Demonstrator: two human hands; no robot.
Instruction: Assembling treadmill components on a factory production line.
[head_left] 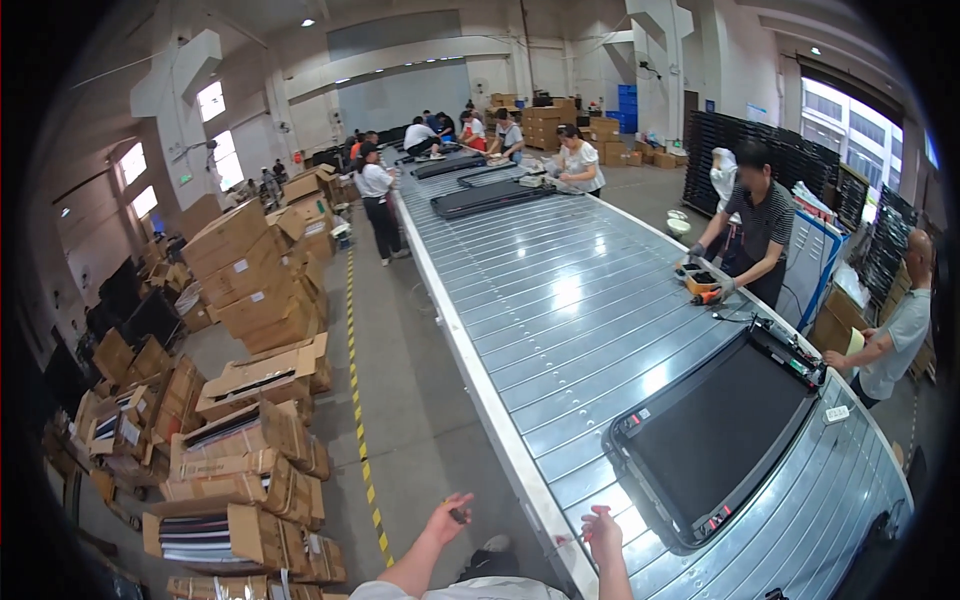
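Both forearms are raised from the lower edge, bare, angled up and slightly apart. Left hand point(449, 517) is held palm-up with fingers loosely curled around something small and dark. Right hand point(603, 531) is held upright, fingers bunched together, something thin pinched at the fingertips.

Brown cardboard boxes point(250, 270) stacked left of conveyor; black screen panel point(715, 435) on it.

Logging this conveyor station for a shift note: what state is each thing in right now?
Left hand: raised, pinching a small dark object.
Right hand: at the conveyor edge, holding nothing visible.
Large dark panel: lying flat on the conveyor.
Cardboard boxes: stacked, several open.
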